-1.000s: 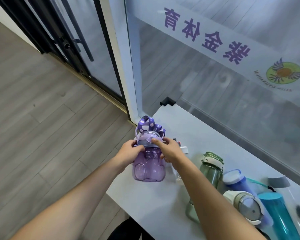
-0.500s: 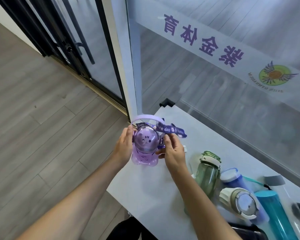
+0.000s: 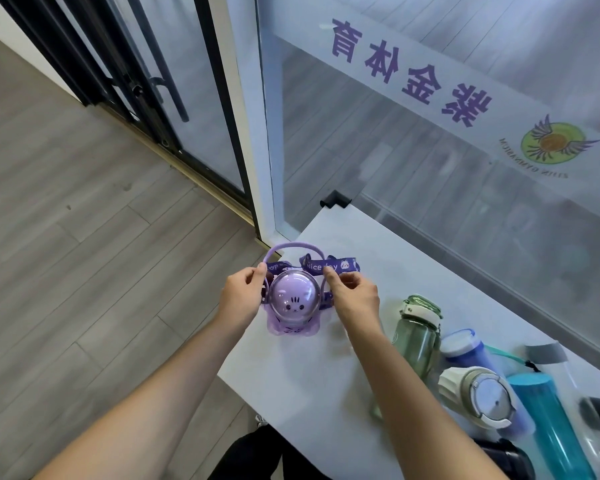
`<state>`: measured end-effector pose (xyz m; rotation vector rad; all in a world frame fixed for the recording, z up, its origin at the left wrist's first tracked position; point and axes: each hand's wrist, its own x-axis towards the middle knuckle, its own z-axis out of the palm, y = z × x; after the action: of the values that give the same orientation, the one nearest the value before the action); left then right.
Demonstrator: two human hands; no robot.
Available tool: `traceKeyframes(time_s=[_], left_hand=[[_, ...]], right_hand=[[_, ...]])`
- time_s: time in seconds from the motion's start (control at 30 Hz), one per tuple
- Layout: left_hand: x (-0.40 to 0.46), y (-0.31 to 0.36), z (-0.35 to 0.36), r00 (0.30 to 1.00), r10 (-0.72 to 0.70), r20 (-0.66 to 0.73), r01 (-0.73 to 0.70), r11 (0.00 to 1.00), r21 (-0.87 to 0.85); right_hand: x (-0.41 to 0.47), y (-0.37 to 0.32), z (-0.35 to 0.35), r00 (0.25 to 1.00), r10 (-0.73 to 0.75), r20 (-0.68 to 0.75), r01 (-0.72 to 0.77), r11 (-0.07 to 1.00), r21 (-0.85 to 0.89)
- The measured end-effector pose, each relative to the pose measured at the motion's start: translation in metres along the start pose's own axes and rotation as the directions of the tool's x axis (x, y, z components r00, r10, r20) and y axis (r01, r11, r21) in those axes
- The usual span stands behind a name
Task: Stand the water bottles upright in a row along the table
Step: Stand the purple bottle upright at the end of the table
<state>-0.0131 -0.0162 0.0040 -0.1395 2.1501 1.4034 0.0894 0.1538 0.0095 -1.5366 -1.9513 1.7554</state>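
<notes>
The purple bottle (image 3: 292, 306) stood upright between the two hands, near the 9 o'clock end of the white bench (image 3: 361, 258). The left hand (image 3: 241, 297) was at the bottle's 9 o'clock side, and its grip pinched the thin purple handle (image 3: 293, 247) where that meets the lid. The right hand (image 3: 355, 297) was at the 3 o'clock side, and its grip pinched the printed strap (image 3: 329, 266), with thumb and first finger closed on it. The handle made an arch at 12 o'clock of the domed lid. At 3 o'clock of the right hand stood a green bottle (image 3: 418, 334). Beyond it, toward 4 o'clock, a blue bottle (image 3: 465, 348), a bottle with a white lid (image 3: 478, 396) and a teal bottle (image 3: 548, 424) were close together.
</notes>
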Motion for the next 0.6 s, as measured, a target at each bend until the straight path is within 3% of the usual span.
traceKeyframes(time_s=[0.13,0.3,0.47,0.6], left_hand=[[0.002,-0.005,-0.003,0.999,-0.014,-0.029,0.014,1.0,-0.014],[-0.016,-0.017,-0.012,0.992,0.118,-0.048,-0.11,0.983,0.148],[-0.04,-0.024,-0.004,0.993,0.042,0.108,-0.046,0.998,0.031],[-0.042,-0.023,-0.001,0.99,0.045,0.136,-0.043,0.999,-0.015]], right_hand=[[0.0,-0.002,0.0,0.997,-0.047,-0.066,0.039,0.992,-0.118],[-0.003,0.002,-0.001,0.98,-0.198,-0.004,0.193,0.957,-0.217],[0.005,-0.001,0.009,0.961,-0.188,0.205,0.227,0.956,-0.187],[0.013,-0.008,0.015,0.955,-0.115,0.272,0.124,0.992,-0.017]])
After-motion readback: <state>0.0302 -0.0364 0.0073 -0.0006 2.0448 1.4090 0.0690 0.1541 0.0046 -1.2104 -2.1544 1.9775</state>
